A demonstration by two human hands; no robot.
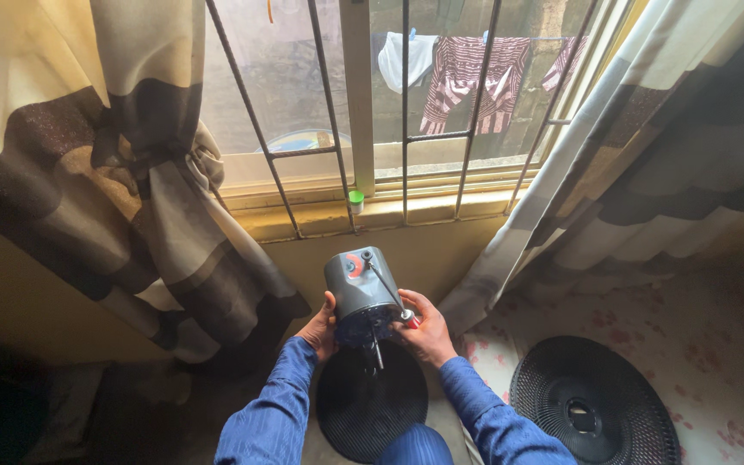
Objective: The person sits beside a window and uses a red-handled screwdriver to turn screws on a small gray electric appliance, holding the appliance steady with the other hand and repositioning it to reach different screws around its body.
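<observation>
A grey fan motor housing (360, 291) with a red knob on top is held up in front of me, below the window sill. My left hand (320, 331) grips its left side. My right hand (424, 329) holds a screwdriver (388, 291) with a red handle, its thin metal shaft slanting up across the housing to the top. The motor's shaft points down toward a round black fan grille (370, 412) lying under it by my knees. Both arms wear blue sleeves.
A second black fan grille (594, 405) lies on the patterned floor covering at right. Striped curtains hang at left (122, 164) and right (647, 155). A barred window (406, 103) is ahead, with a small green-capped bottle (356, 201) on the sill.
</observation>
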